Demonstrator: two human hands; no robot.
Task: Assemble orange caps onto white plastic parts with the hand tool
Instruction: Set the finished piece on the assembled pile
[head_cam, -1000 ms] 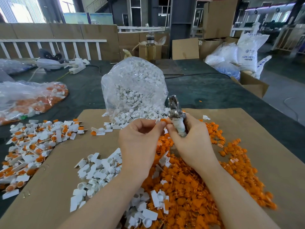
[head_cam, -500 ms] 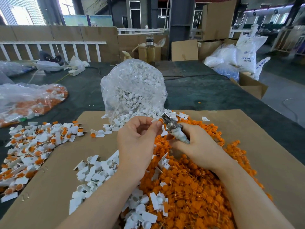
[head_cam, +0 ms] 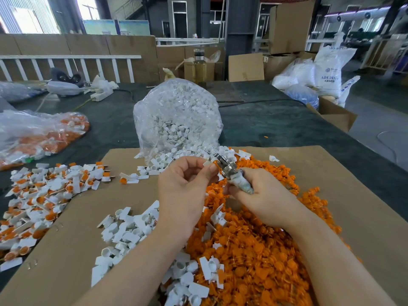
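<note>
Finished pile (head_cam: 42, 195): white parts already fitted with orange caps lie on the desk (head_cam: 276, 124), well to the left of both hands.

Loose white parts (head_cam: 130, 226): a heap on the cardboard sheet (head_cam: 66, 261), just left of and below the left wrist.

Clear bag (head_cam: 176, 115): stuffed with more white parts, standing beyond the fingers, its mouth spilling parts toward them.

Left hand (head_cam: 183, 186): fingers curled, thumb and forefinger clamped together on a single white plastic part (head_cam: 207, 163), held up at the fingertips' far right edge.

Orange cap (head_cam: 214, 162): sits between the white part and the tool's nose, touching both as far as I can tell; the joint is too small to see clearly.

Hand tool (head_cam: 231, 173): metal head, wrapped handle. Its long axis runs from upper left down to lower right, head aimed at the left fingertips.

Right hand (head_cam: 256, 195): fingers wrapped tight around the tool's handle, just right of the left hand.

Key relation: the part lies directly off the tool's tip, along its axis; the right hand likely has to drive the tool leftward while the left fingers brace.

Orange cap heap (head_cam: 254, 250): beneath and right of both wrists.
</note>
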